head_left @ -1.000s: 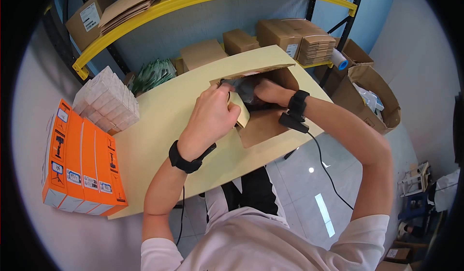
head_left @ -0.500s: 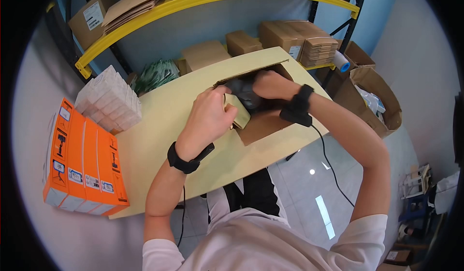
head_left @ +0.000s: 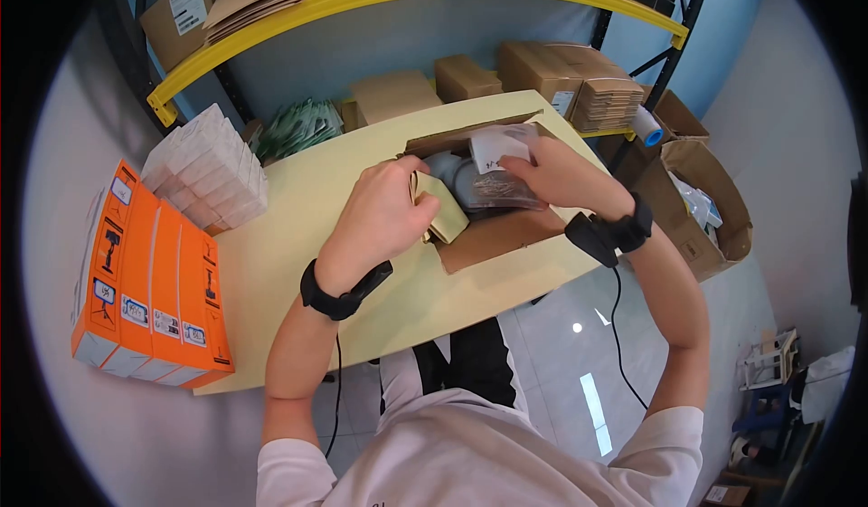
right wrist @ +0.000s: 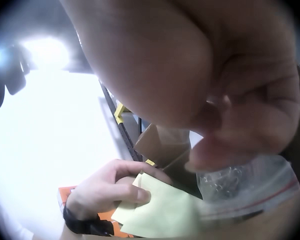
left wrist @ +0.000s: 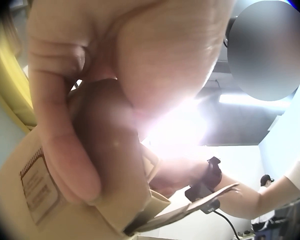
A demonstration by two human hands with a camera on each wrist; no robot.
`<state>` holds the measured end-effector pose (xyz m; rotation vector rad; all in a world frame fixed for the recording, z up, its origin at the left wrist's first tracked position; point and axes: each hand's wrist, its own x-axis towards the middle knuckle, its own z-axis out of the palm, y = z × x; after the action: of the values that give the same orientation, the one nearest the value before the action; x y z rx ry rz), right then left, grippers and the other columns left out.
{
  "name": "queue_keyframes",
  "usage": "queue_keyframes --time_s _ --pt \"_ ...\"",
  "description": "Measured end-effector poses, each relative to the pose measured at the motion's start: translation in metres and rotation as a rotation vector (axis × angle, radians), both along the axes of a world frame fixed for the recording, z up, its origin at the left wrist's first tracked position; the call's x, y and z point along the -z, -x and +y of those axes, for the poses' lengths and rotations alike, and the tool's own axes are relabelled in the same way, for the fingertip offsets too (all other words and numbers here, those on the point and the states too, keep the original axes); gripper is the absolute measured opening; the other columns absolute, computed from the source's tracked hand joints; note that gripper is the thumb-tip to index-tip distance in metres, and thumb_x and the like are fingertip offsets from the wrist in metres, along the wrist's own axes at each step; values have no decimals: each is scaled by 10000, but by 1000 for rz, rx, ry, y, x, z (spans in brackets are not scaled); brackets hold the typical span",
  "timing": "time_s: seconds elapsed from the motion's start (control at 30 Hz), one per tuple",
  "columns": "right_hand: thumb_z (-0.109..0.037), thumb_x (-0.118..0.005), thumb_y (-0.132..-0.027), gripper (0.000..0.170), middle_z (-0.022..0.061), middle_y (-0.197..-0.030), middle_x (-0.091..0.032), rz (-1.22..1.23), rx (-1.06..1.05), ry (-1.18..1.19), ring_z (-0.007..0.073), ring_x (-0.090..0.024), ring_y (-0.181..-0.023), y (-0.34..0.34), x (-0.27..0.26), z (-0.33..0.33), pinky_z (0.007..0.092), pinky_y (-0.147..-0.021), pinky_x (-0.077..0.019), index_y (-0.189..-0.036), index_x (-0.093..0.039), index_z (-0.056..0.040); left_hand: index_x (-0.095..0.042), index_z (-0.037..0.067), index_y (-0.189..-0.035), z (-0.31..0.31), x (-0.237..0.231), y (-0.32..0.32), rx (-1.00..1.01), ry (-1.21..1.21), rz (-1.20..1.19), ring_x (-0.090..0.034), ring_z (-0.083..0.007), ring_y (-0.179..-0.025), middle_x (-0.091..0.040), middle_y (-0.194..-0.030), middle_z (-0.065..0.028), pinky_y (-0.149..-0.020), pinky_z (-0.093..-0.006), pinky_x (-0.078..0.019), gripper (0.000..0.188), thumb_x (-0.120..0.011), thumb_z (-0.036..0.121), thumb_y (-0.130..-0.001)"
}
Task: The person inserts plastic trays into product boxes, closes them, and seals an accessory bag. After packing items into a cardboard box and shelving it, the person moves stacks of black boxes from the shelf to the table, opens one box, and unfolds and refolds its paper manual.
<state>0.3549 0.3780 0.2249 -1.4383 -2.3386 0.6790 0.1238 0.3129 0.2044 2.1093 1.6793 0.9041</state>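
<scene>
My right hand (head_left: 568, 177) pinches a clear zip bag (head_left: 511, 198) over the open cardboard box (head_left: 493, 238). The bag has a white label with handwriting and small metal pieces inside; its red seal line shows in the right wrist view. At the box's left side, my left hand (head_left: 382, 213) grips a pale yellow folded card (right wrist: 162, 207), thumb on its near face. Printing shows on the cardboard (left wrist: 37, 190) below the fingers in the left wrist view. Grey wrapped contents (head_left: 443, 168) lie in the box, partly hidden by the bag.
Orange boxes (head_left: 154, 299) and a stack of white boxes (head_left: 203, 168) stand on the table's left (head_left: 316, 326). Behind it is a yellow-edged shelf (head_left: 271, 38) with cartons (head_left: 393, 95). An open carton (head_left: 696, 204) stands on the floor at the right.
My right hand has come up out of the box and toward the right, bringing the zip bag into sight. The left hand keeps its grip on the card.
</scene>
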Motion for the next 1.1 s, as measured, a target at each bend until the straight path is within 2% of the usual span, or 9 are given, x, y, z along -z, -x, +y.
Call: queue_keyframes --time_s 0.07,0.17,0.27,0.33,0.47,0.57,0.67,0.83,1.1 --pt "-269 -516 -968 385 156 -598 -623 43 33 155 233 -651 -573 -7 2 0 334 -540 -515 -903 -646 88 -642 -48 -1053 4 6 1 27 -110 20 -591 -290 -581 -571 -619 -186 -613 -390 -480 372 -589 134 -733" --pt "-264 -488 -992 376 98 -583 -605 173 -21 270 152 -630 -557 -14 11 5 291 -503 -495 -934 -641 74 -641 -100 -1009 -1 -5 -3 -16 7 14 -630 -396 -719 -619 -733 -266 -711 -447 -498 365 -603 117 -717" --pt "-213 -524 -994 264 82 -767 -650 187 -62 369 124 -609 -546 -19 15 9 273 -535 -508 -1049 -604 32 -642 -99 -1010 -1 -6 -4 -23 37 -8 -629 -390 -700 -622 -727 -258 -703 -441 -498 371 -604 125 -717" --pt "-172 -621 -941 249 70 -813 -658 446 -117 485 118 -617 -592 -20 17 5 270 -548 -520 -1106 -595 13 -643 -72 -1032 2 0 -1 -14 17 -7 -604 -328 -628 -587 -658 -209 -648 -411 -487 367 -595 128 -728" --pt "-129 -712 -870 388 51 -823 -652 475 -202 423 96 -618 -643 -18 20 4 247 -569 -524 -1202 -560 -1 -643 -46 -1057 3 2 0 -12 -7 -17 -578 -260 -548 -551 -584 -156 -584 -376 -472 368 -583 130 -739" --pt "-195 -781 -802 308 66 -708 -663 485 -79 405 88 -619 -608 -13 19 2 208 -570 -502 -974 -674 37 -637 -110 -1018 0 -5 -3 -14 27 -30 -642 -371 -700 -631 -742 -261 -699 -420 -505 382 -601 127 -720" --pt "-152 -773 -806 314 83 -823 -687 418 -79 385 98 -629 -725 -8 10 -4 227 -667 -523 -1043 -667 25 -636 -112 -1018 -1 -7 -4 -21 42 -31 -643 -373 -704 -633 -745 -262 -701 -419 -507 382 -600 126 -721" --pt "-117 -747 -830 410 56 -995 -687 680 -302 257 118 -601 -932 -6 14 -14 276 -837 -494 -1198 -606 -2 -635 -114 -1013 -1 -7 -4 -19 49 -28 -638 -375 -687 -630 -737 -262 -689 -424 -506 379 -602 127 -722" --pt "-110 -749 -827 466 53 -1008 -690 577 -232 299 110 -597 -921 -11 10 -19 274 -847 -486 -1249 -575 -15 -638 -114 -1008 -3 -7 -5 -20 42 -39 -620 -374 -629 -618 -688 -246 -653 -432 -498 379 -605 129 -718"
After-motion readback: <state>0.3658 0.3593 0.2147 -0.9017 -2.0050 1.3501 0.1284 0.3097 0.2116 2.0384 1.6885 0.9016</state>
